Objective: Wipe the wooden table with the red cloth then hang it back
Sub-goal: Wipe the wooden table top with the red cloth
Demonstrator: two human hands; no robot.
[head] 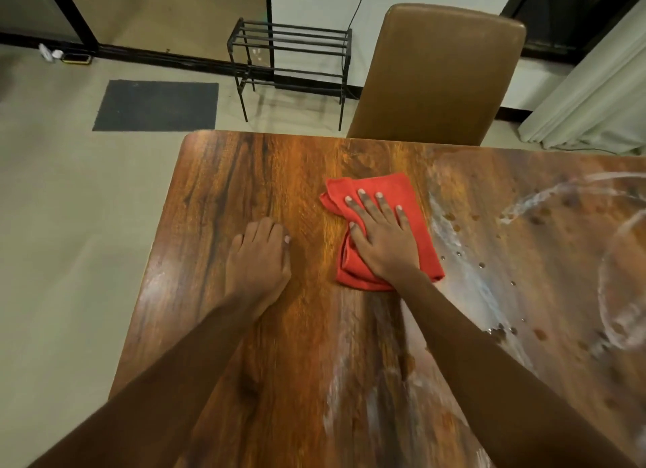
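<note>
The wooden table [244, 174] fills the lower right of the head view, its left edge and far left corner in sight. A folded red cloth [419, 230] lies flat near the far middle of the top. My right hand [381, 237] presses down on the cloth, palm flat and fingers spread. My left hand [258, 258] rests on the bare wood to the left of the cloth, fingers curled under, holding nothing. White wet streaks and droplets [489, 286] cover the table to the right of the cloth.
A brown padded chair [437, 76] stands at the table's far edge. A black metal rack [293, 58] stands on the floor behind, a dark mat [157, 105] to its left. Pale curtains [594, 100] hang at the far right.
</note>
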